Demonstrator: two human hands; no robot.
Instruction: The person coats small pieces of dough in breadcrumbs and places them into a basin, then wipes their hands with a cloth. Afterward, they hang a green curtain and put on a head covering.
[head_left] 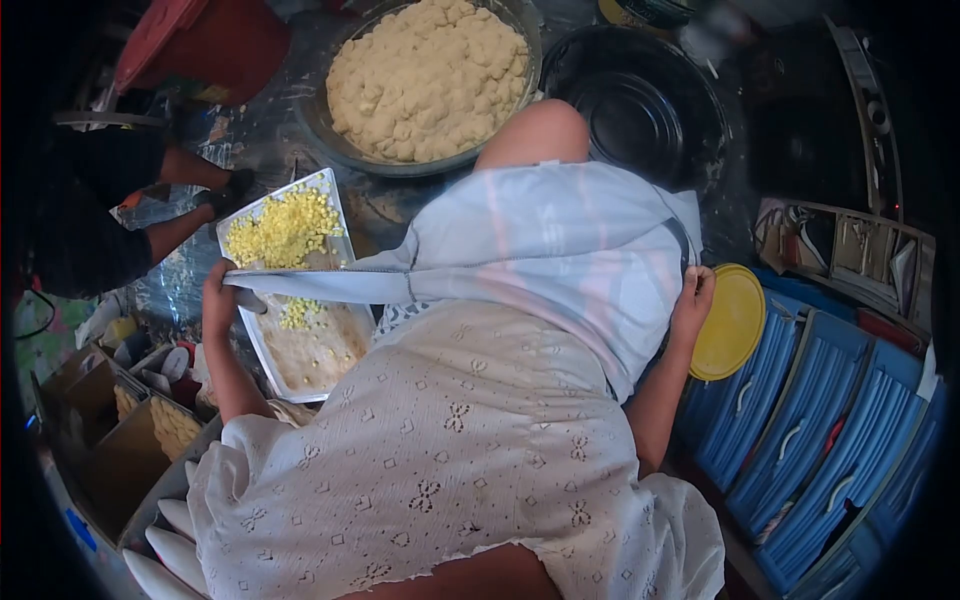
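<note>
A pale blue-grey cloth (pixel 560 225) with faint pink stripes is stretched across my lap. My left hand (pixel 218 300) grips its long narrow end, above a metal tray (pixel 262 350). Small yellow pieces (pixel 285 225) are heaped at the tray's far end, and a few lie lower down, partly hidden by the cloth. On the other side, my right hand (pixel 692 300) pinches the cloth's right edge, beside a round yellow lid (pixel 728 322).
A wide basin (pixel 318 115) of lumpy tan dough stands ahead, beside an empty black basin (pixel 640 110). A red bucket (pixel 215 50) is at far left, near another person's legs (pixel 185 205). Blue crates (pixel 810 390) line the right; boxes (pixel 110 420) sit lower left.
</note>
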